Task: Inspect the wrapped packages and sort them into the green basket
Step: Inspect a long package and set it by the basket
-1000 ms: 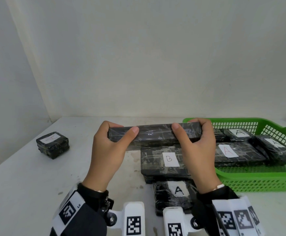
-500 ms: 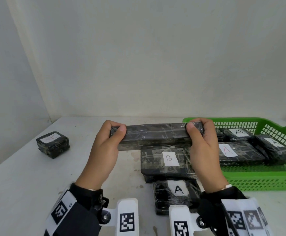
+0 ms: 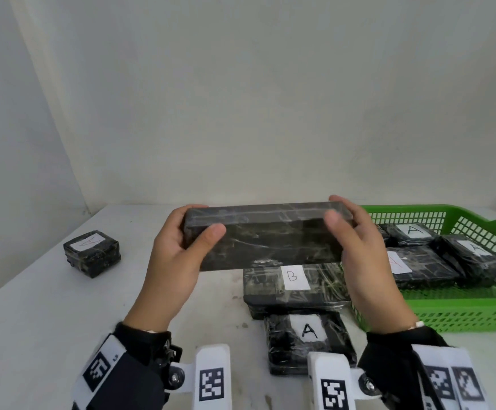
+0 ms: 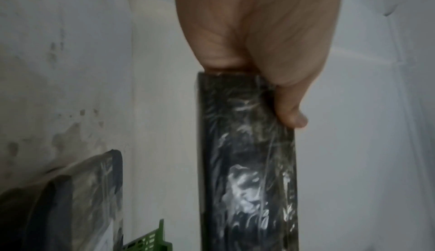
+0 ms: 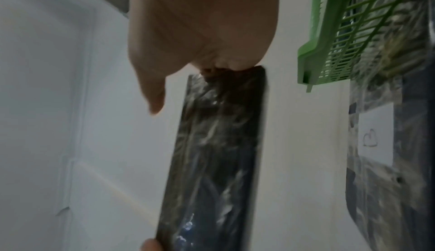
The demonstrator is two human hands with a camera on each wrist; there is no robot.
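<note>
Both my hands hold a long black wrapped package (image 3: 267,238) level above the table, its broad unlabelled face turned toward me. My left hand (image 3: 181,241) grips its left end, thumb on the near face. My right hand (image 3: 350,232) grips the right end the same way. The package also shows in the left wrist view (image 4: 247,162) and the right wrist view (image 5: 219,152). The green basket (image 3: 462,312) sits at the right with several packages labelled A (image 3: 412,235). Below the held package lie a B package (image 3: 294,282) and an A package (image 3: 308,338).
A small cube-shaped wrapped package (image 3: 91,253) with a white label rests at the far left of the white table (image 3: 48,306). A pale wall stands close behind the table. The basket corner (image 5: 329,41) is near my right hand.
The held package has been rolled toward me, from showing its narrow edge to showing its broad face. Both thumbs have shifted onto that near face.
</note>
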